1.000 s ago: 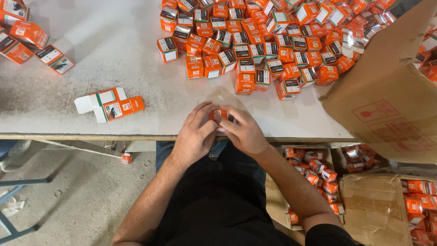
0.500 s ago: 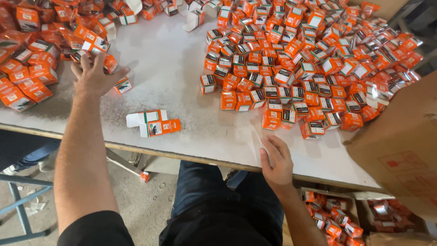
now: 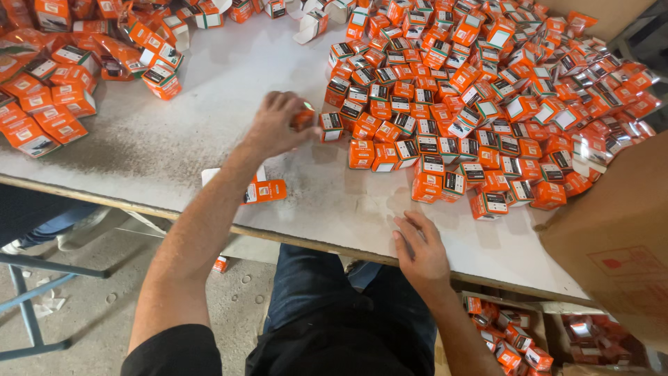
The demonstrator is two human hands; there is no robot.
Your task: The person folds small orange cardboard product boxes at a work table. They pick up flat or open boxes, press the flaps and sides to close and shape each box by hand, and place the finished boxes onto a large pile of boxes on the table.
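My left hand (image 3: 273,127) reaches out over the white table (image 3: 229,83), fingers closed on a small orange box (image 3: 304,117) at the left edge of a big heap of orange and white boxes (image 3: 487,97). The held box nearly touches a neighbouring box in the heap. Flat on the table near its front edge lies my right hand (image 3: 422,252), fingers spread and holding nothing, just below the heap. Beside my left forearm lie a few unfolded flat cartons (image 3: 266,191).
A second heap of orange boxes (image 3: 56,97) covers the table's far left. A large brown cardboard box (image 3: 612,244) stands at the right. More small boxes (image 3: 508,338) fill a carton under the table. Someone's jeans leg (image 3: 49,223) and a blue metal frame (image 3: 28,306) are at the left.
My left hand has swung from the left heap to the edge of the big heap and now grips a small box. My right hand stays at the table's front edge.
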